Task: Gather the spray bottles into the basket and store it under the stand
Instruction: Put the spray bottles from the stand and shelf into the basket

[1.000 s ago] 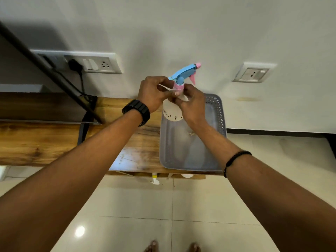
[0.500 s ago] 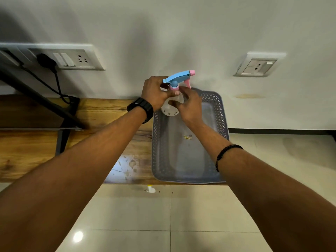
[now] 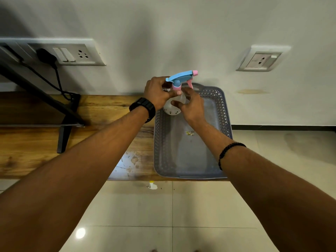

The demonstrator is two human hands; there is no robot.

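A clear spray bottle [image 3: 172,108] with a blue and pink trigger head is held upright over the far left corner of the grey perforated basket [image 3: 223,113]. My left hand [image 3: 157,92] grips its neck from the left. My right hand [image 3: 190,104] wraps the bottle's body from the right. The basket sits on the right end of the wooden stand [image 3: 101,113], and its floor holds only a small scrap. The bottle's lower part is partly hidden by my fingers.
A black metal frame leg [image 3: 63,135] stands on the stand at the left, with a cable to a wall socket [image 3: 72,54]. A second socket [image 3: 261,60] is on the wall at right. A small white and yellow object [image 3: 151,185] lies on the tiled floor below the stand's edge.
The view has shifted a little, and both hands with the bottle have come lower, closer to the basket's far left corner. The grip on the bottle is unchanged.
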